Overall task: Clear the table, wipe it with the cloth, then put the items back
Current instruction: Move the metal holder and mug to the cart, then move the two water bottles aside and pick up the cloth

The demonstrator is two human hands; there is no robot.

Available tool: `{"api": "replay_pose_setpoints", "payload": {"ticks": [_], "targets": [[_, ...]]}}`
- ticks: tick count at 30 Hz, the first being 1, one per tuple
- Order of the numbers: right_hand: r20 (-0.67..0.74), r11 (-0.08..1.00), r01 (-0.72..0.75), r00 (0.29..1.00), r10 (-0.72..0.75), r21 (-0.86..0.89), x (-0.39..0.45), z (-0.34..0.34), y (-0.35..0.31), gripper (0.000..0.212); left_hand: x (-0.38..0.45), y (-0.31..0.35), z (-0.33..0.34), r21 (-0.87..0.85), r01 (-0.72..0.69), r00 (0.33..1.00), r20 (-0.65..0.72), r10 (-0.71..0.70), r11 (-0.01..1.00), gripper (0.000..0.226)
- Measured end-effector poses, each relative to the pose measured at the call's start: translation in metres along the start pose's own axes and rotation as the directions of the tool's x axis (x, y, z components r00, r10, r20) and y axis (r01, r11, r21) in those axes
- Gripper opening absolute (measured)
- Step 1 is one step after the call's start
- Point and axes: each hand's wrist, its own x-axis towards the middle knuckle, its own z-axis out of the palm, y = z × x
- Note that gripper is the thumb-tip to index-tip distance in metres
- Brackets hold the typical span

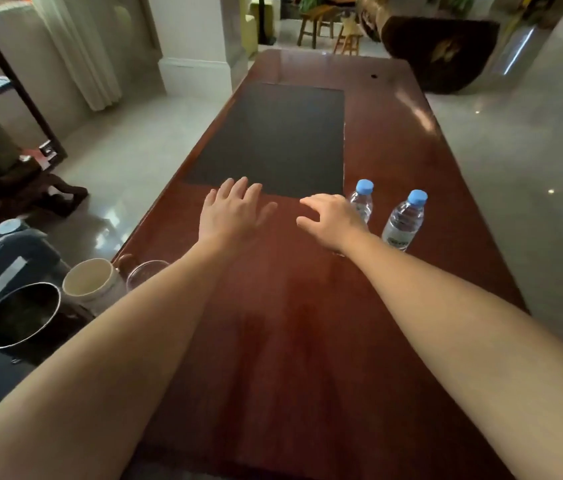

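A long reddish wooden table (290,323) stretches away from me. A black mat (280,136) lies flat on its far half. Two small water bottles with blue caps stand upright to the right of the mat's near corner: one (362,199) just beyond my right hand, the other (404,220) further right. My left hand (231,211) hovers open, fingers spread, at the mat's near edge. My right hand (332,216) is open with curled fingers, just left of the nearer bottle and holding nothing. No cloth is in view.
At the table's near left corner stand a cream ceramic cup (88,282) and a clear glass (145,271). Off the table to the left is a dark round pot (20,315) on a dark surface. Pale tiled floor lies on both sides.
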Motion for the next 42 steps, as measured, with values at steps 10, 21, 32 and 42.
{"api": "replay_pose_setpoints", "payload": {"ticks": [10, 21, 32, 42], "targets": [[-0.216, 0.939, -0.342, 0.914, 0.344, 0.047, -0.063, -0.044, 0.091, 0.042, 0.033, 0.086, 0.035, -0.059, -0.272, 0.962, 0.022, 0.273, 0.961, 0.067], [-0.237, 0.623, -0.543, 0.616, 0.751, 0.563, -0.051, -0.014, 0.134, 0.065, 0.091, 0.114, 0.098, -0.515, -0.011, 0.940, 0.286, 0.184, 0.857, 0.099], [-0.134, 0.474, -0.425, 0.620, 0.773, 0.771, -0.006, 0.045, 0.186, 0.071, 0.129, 0.142, 0.179, -0.791, 0.234, 0.937, 0.340, 0.087, 0.565, 0.103], [-0.227, 0.580, -0.397, 0.651, 0.724, 0.711, 0.011, 0.049, 0.176, 0.053, 0.129, 0.134, 0.173, -0.799, 0.211, 0.967, 0.254, -0.002, 0.563, 0.066]]}}
